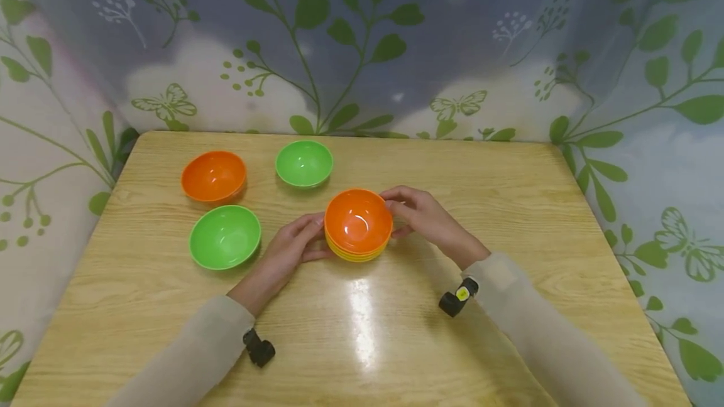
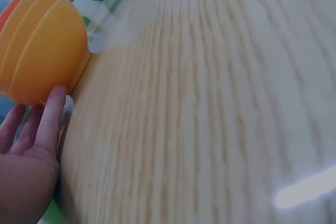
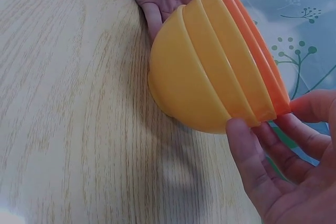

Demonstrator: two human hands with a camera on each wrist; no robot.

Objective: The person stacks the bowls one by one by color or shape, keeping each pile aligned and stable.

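Observation:
A stack of nested bowls stands between both hands, orange on top and yellow below. In the head view my left hand holds its left side, with the thumb near the rim. My right hand grips the right side near the rim. The right wrist view shows those fingers spread along the yellow and orange walls. From the left wrist, fingertips touch the lowest yellow bowl. Whether the stack's base touches the table cannot be told.
To the left on the wooden table are an orange bowl and a green bowl. Another green bowl sits behind the stack, slightly left. A leaf-patterned curtain borders the back and sides.

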